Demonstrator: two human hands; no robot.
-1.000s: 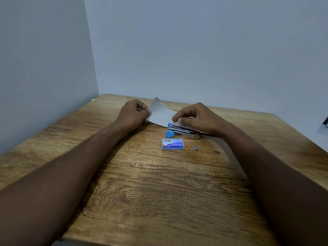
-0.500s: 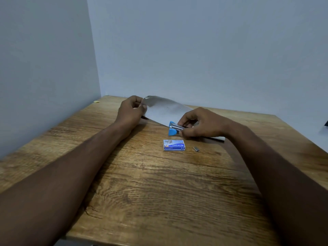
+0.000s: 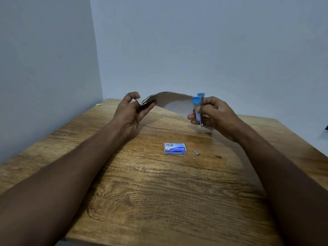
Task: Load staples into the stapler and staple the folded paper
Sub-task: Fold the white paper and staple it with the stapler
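My left hand (image 3: 132,110) pinches the left end of the folded white paper (image 3: 170,101), which arches in the air above the table toward the right. My right hand (image 3: 215,115) grips the small blue and silver stapler (image 3: 198,110), held nearly upright with its blue end up, at the paper's right end. A blue staple box (image 3: 175,148) lies flat on the wooden table (image 3: 159,192) below the hands. A short loose strip of staples (image 3: 197,152) lies just right of the box.
Grey walls close off the table's left and back sides. A small yellow scrap (image 3: 98,104) lies at the far left corner. A dark object (image 3: 326,127) shows at the right edge of the frame.
Both hands have lifted off the table, raising the paper and the stapler. The stapler has turned from lying flat to nearly upright. Box and loose staples have not moved.
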